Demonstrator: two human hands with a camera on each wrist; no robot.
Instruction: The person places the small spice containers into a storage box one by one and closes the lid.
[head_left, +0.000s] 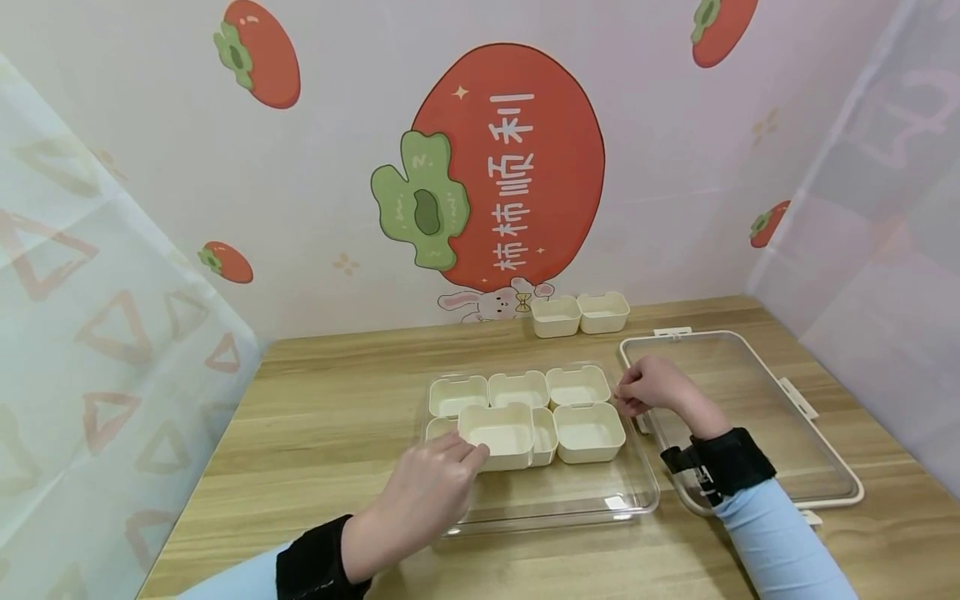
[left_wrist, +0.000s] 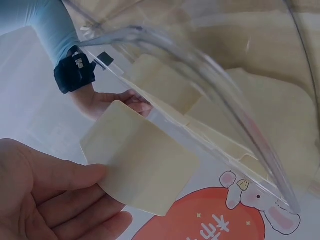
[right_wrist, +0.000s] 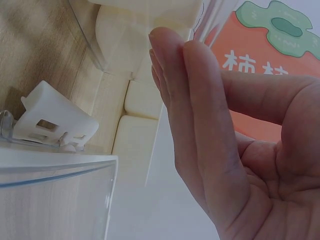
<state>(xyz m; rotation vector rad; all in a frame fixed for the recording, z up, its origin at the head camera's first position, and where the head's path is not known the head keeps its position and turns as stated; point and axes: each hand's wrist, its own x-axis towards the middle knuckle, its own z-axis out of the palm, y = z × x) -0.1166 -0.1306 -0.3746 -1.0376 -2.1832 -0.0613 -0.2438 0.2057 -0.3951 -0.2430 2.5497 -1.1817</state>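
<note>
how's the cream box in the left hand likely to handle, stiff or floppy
The cream box looks stiff, its walls unbent. It's probably light, since the left hand alone pinches it at one side. Flat-bottomed, it seems unlikely to roll.

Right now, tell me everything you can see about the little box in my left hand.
The little box is cream, open-topped and round-cornered, with smooth, thin walls that look like plastic. I see nothing inside it. Your left hand pinches it at its near left corner. It appears raised above the clear tray, partly hiding other cream boxes there; whether it touches them, I can't tell.
</note>
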